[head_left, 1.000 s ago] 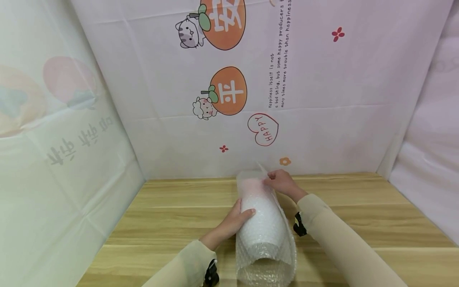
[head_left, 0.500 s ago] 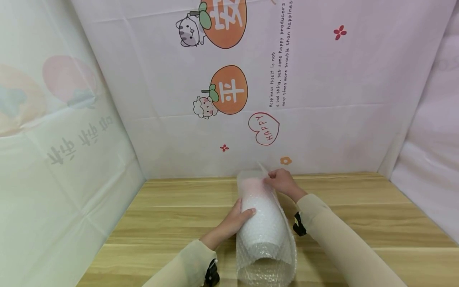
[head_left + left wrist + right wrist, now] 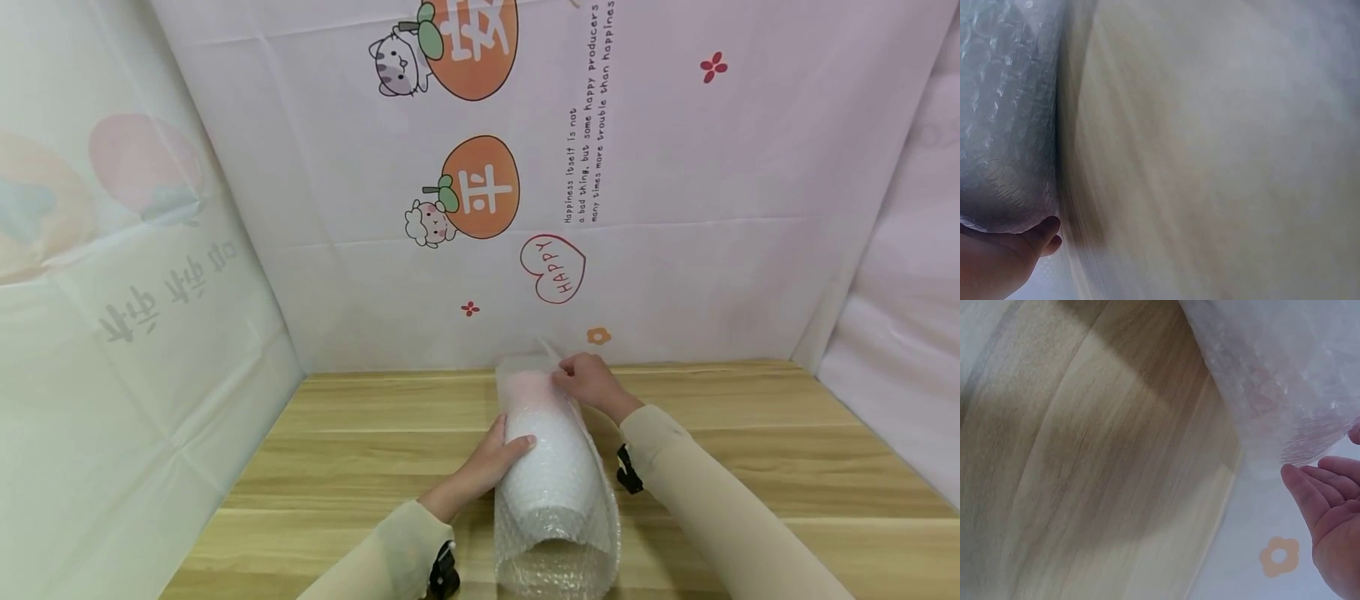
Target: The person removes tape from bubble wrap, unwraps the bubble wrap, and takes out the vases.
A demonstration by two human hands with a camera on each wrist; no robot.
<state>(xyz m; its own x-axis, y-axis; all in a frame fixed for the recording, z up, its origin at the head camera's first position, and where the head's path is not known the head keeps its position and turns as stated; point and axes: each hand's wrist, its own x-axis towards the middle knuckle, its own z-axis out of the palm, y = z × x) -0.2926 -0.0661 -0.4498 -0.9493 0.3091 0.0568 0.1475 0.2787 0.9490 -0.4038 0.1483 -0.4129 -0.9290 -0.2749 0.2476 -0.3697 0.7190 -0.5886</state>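
Observation:
On the wooden table lies a bulky roll of clear bubble wrap [image 3: 551, 467] around a white, tapered form, pinkish toward its far end. The roll's near end gapes as a dark hollow, and whatever lies inside is veiled by the wrap. From the left side my left hand [image 3: 487, 460] holds the roll, thumb over its top; the left wrist view shows that hand [image 3: 1007, 259] against the bubbled surface. At the far right corner my right hand [image 3: 590, 383] pinches the wrap's loose edge. Its fingers [image 3: 1300, 487] meet the plastic in the right wrist view.
A white printed cloth [image 3: 675, 275] hangs right behind the table's back edge, close to the roll's far end. Similar cloths stand at the left [image 3: 150, 350] and right [image 3: 907, 333]. The wood-grain table [image 3: 375, 450] extends on both sides of the roll.

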